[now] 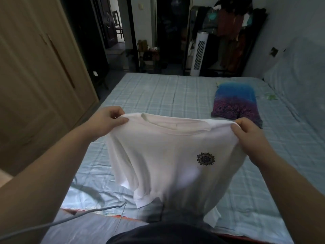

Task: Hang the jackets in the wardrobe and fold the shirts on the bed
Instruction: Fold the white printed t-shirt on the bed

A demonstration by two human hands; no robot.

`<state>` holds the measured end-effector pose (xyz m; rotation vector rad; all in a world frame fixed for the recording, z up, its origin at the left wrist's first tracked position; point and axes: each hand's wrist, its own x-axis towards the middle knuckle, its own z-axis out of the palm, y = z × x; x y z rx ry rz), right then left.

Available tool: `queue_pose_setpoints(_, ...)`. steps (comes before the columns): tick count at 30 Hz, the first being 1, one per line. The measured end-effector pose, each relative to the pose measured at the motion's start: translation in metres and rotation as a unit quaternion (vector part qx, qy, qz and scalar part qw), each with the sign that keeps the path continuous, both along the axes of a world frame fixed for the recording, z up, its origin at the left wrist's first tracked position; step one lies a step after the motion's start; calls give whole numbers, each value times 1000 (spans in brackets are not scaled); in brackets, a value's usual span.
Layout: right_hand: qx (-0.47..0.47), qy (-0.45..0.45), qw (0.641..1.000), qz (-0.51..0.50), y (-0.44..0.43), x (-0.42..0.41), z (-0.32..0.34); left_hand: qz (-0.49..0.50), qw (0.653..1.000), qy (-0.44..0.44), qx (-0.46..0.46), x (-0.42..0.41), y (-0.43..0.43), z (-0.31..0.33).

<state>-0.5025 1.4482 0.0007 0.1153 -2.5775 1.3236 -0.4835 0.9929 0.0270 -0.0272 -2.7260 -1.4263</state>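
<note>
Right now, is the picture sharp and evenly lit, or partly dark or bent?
Head view: the white shirt and bed are lit and fairly sharp; the far clothes rack is dim and murky; the wardrobe leans from wide-angle distortion.

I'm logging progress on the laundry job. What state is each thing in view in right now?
white T-shirt: unfolded, held up by its shoulders above the bed.
left hand: pinches one shoulder of the T-shirt.
right hand: pinches the other shoulder.
blue and purple shirt: folded, lying flat on the bed.
wardrobe: doors closed.
</note>
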Motion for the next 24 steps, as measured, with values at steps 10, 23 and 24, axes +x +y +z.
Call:
queue_pose_setpoints(10,136,81,987,-26,0,14,18,113,978,111,-136,23,9,0)
queue_pose_setpoints(23,183,203,955,-118,-33,21,48,166,956,214,-117,30,-11,18)
queue_pose_setpoints(24,189,198,955,-116,-37,15,45,168,956,210,-118,24,-13,15)
